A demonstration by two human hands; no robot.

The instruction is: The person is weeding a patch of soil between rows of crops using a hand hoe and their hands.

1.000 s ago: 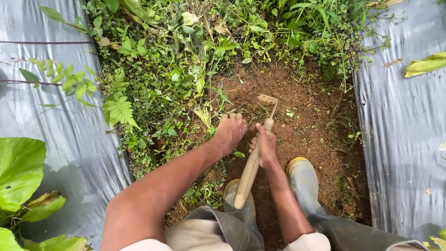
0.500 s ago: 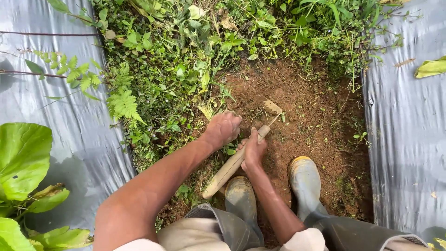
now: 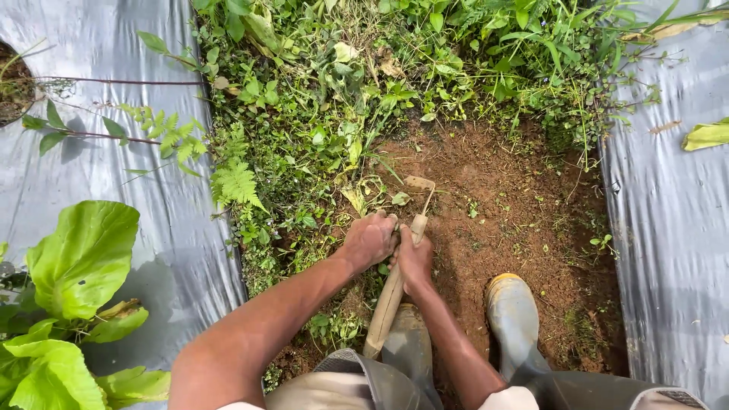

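Grey plastic sheets (image 3: 91,175) flank a strip of weeds (image 3: 304,114) and bare soil (image 3: 516,220), where a person stands in two rubber boots (image 3: 516,319). The right hand (image 3: 414,260) is wrapped around the wooden handle of a hoe (image 3: 392,292), whose blade rests on the soil at the weeds' edge. The left hand (image 3: 370,240), fingers curled, grips low weeds just beside the handle.

hoe handle (image 3: 389,300): pale smooth wood | mulch sheet (image 3: 668,228): glossy grey plastic | boots (image 3: 515,319): muddy matt rubber
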